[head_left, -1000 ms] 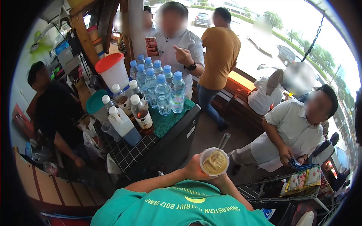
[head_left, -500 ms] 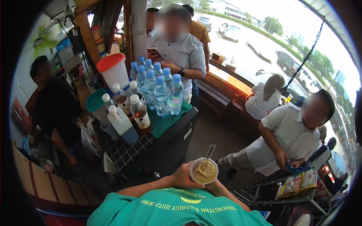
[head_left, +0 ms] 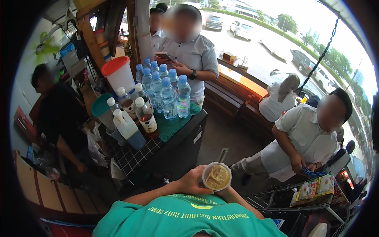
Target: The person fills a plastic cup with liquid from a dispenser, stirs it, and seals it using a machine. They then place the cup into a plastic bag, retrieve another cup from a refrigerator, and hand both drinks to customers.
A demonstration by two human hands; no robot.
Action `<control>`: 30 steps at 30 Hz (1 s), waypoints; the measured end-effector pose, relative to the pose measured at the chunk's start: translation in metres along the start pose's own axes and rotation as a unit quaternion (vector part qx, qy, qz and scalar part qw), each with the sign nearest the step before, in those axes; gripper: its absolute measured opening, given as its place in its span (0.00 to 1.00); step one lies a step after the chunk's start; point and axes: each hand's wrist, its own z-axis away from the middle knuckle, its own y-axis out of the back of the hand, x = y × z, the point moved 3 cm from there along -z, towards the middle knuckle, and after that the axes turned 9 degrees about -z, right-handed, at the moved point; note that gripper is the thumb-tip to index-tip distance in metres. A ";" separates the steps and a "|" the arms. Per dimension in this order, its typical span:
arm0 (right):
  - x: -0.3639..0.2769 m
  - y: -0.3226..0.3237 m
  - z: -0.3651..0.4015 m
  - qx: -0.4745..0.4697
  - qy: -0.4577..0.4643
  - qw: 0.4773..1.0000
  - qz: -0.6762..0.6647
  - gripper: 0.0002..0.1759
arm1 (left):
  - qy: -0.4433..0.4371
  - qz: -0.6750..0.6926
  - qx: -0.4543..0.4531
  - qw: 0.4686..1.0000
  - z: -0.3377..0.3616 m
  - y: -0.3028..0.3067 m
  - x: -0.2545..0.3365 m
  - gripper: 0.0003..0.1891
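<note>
In front of my green shirt, a clear plastic cup [head_left: 216,176] holds a pale brown drink with ice-like lumps at its top. A thin flat stick, perhaps a spoon handle or straw, [head_left: 223,154] rises from the cup's far side. My left hand [head_left: 194,181] is closed around the cup's left side, with the thumb under the near rim. Close against the cup's lower right is my right hand [head_left: 226,192]; its fingers are hidden behind the cup.
Ahead, a dark counter [head_left: 179,152] bears several water bottles [head_left: 168,102], bottles of dark liquid [head_left: 147,120] and a white jug [head_left: 128,128]. A person [head_left: 191,51] with a phone stands beyond it. Another person [head_left: 302,138] stands right, near a rack [head_left: 272,201] with packets [head_left: 312,189].
The cup and my hands have shifted slightly right and up in view. The person behind the counter bottles has turned a little; the person at right has lowered the blue item slightly.
</note>
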 end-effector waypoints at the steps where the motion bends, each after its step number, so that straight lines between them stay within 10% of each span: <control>1: -0.001 -0.007 0.001 0.000 0.000 1.000 -0.001 0.15 | 0.001 0.000 -0.001 1.000 0.000 0.002 0.001 0.49; 4: -0.001 -0.016 0.003 0.010 -0.006 1.000 0.008 0.17 | -0.046 -0.050 -0.004 0.998 -0.008 0.018 0.011 0.50; 6: 0.000 -0.001 -0.001 -0.078 -0.078 0.992 -0.063 0.18 | -0.133 -0.141 0.146 0.970 -0.011 0.047 0.024 0.31; 7: 0.004 0.038 -0.008 -0.034 -0.092 0.994 -0.056 0.32 | -0.085 0.005 0.189 0.978 0.004 0.055 0.002 0.25; 11: -0.001 -0.004 0.003 -0.066 -0.125 0.985 -0.095 0.23 | 0.075 0.173 0.356 0.915 0.034 0.084 -0.045 0.38; 16: 0.002 0.006 0.005 -0.005 -0.139 0.985 -0.104 0.27 | 0.211 0.099 0.264 0.936 0.043 0.069 -0.045 0.36; 18: 0.006 0.021 0.002 -0.001 -0.136 0.986 -0.092 0.28 | 0.151 -0.001 0.226 0.962 0.033 0.066 -0.029 0.11; 20: 0.006 0.025 0.002 0.005 -0.131 0.988 -0.078 0.28 | 0.089 -0.120 0.218 0.965 0.007 0.065 0.005 0.11; 22: 0.007 0.024 0.003 0.029 -0.157 0.981 -0.110 0.29 | 0.041 -0.403 0.109 0.908 -0.007 0.058 0.015 0.42; 30: 0.006 0.014 0.002 0.022 -0.146 0.983 -0.106 0.31 | 0.138 -0.359 0.007 0.923 -0.005 0.044 -0.013 0.50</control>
